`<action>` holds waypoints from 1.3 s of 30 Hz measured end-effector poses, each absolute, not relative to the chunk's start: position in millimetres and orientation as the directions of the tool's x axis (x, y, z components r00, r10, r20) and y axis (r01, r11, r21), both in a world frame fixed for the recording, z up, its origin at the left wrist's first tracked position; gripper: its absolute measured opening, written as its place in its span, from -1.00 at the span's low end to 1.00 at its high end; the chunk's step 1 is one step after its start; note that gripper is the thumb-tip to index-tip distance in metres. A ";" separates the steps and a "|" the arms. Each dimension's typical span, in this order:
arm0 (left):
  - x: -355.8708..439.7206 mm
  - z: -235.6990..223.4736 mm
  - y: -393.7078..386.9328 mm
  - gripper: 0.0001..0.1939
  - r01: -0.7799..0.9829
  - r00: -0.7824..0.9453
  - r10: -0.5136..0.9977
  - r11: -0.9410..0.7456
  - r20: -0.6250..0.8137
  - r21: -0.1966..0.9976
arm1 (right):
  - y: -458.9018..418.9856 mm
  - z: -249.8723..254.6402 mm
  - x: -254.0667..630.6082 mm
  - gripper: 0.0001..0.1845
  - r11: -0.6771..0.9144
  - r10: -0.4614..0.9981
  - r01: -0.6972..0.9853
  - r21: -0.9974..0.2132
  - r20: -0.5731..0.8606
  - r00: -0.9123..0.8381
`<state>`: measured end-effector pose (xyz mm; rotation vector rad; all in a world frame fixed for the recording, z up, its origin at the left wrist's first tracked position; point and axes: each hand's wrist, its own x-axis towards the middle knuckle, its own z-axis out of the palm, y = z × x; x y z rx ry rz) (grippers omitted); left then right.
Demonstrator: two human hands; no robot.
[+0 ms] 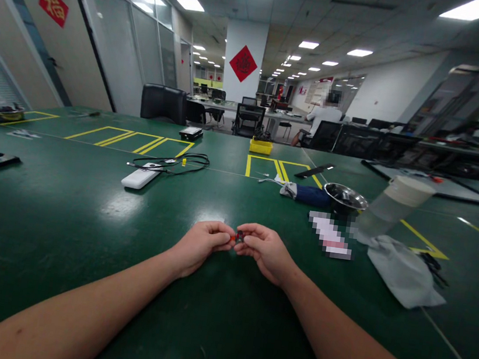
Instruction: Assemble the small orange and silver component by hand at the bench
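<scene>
Both forearms reach in from the bottom, and the fingertips meet just above the green table [152, 309]. My left hand [203, 246] pinches a small orange-red piece [233, 239] between thumb and fingers. Against it, my right hand [266, 252] grips a small dark piece with a red spot [239, 236], also between thumb and fingertips. The two pieces touch or nearly touch; fingers cover most of them, so their exact kind cannot be made out.
Left of the hands lies a white power bank [140, 176] with a black cable [188, 164]. To the right are a blurred-out phone-shaped item [330, 235], a metal bowl [345, 198], a leaning clear bottle [394, 209] and a whitish pouch [404, 272]. Beyond, a yellow bin [261, 146]; a seated person [321, 119].
</scene>
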<state>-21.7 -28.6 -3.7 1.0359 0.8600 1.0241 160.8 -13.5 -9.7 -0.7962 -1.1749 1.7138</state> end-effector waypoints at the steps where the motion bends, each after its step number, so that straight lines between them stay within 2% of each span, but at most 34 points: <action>1: -21.6 -3.3 -29.2 -0.85 -0.252 0.299 0.951 0.163 -0.083 0.954 | -13.8 -9.4 160.6 -0.70 -0.156 0.916 -0.305 -0.940 -0.022 -0.401; 7: -21.4 -1.9 -31.6 -0.82 -0.230 0.306 0.951 0.114 -0.040 0.967 | -14.8 -8.8 160.2 -0.70 -0.142 0.918 -0.290 -0.946 -0.016 -0.397; 20: -20.7 0.5 -32.0 -0.82 -0.258 0.320 0.946 0.136 -0.048 0.957 | -16.0 -9.5 160.0 -0.75 -0.056 0.909 -0.237 -0.970 0.048 -0.414; 30: -20.0 2.2 -33.4 -0.89 -0.158 0.261 0.965 0.058 -0.015 0.986 | -12.7 -15.6 160.8 -0.74 -0.003 0.911 -0.229 -0.973 0.092 -0.403; 39: -21.1 0.3 -31.6 -0.85 -0.166 0.303 0.952 0.094 -0.040 0.982 | -15.5 -10.1 161.5 -0.75 -0.045 0.899 -0.221 -0.974 0.057 -0.433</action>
